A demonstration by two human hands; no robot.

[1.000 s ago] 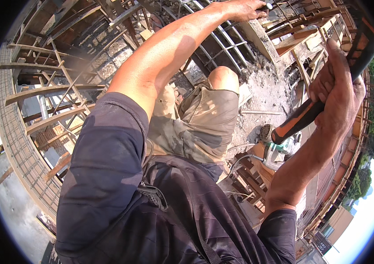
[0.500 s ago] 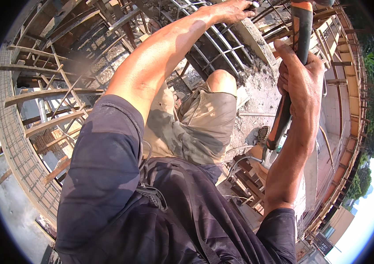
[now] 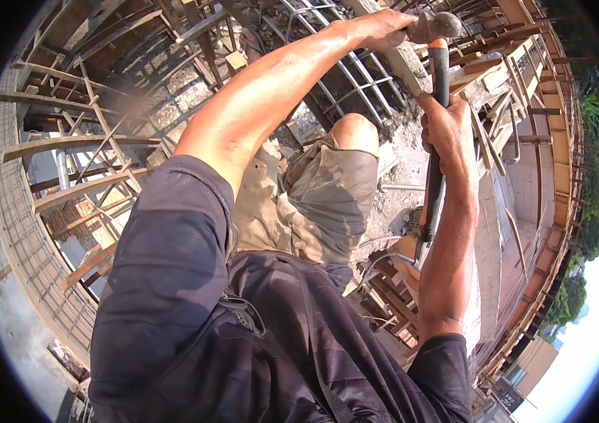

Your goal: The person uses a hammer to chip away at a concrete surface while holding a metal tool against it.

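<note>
My right hand (image 3: 449, 134) is closed around the black and orange handle of a hammer (image 3: 438, 77). The hammer's metal head is at the top of the view, right against my left hand (image 3: 386, 29). That left hand is closed at the end of my outstretched arm. A short round metal end stuck out of its fist a moment ago; the hammer head now covers that spot, and the rest of the rod is hidden. Below the hands are a rough concrete edge (image 3: 407, 70) and a cage of steel bars (image 3: 366, 77).
My bent knee (image 3: 354, 132) is just below the steel bars. Timber boards and props (image 3: 81, 144) fill the left side. A mesh of thin bars (image 3: 21, 225) runs along the far left. Broken concrete (image 3: 402, 169) and a wooden formwork edge (image 3: 566, 148) are to the right.
The hammer has swung left and down, bringing its head to my left hand. My right hand and forearm have moved left with it. My left hand has shifted slightly down.
</note>
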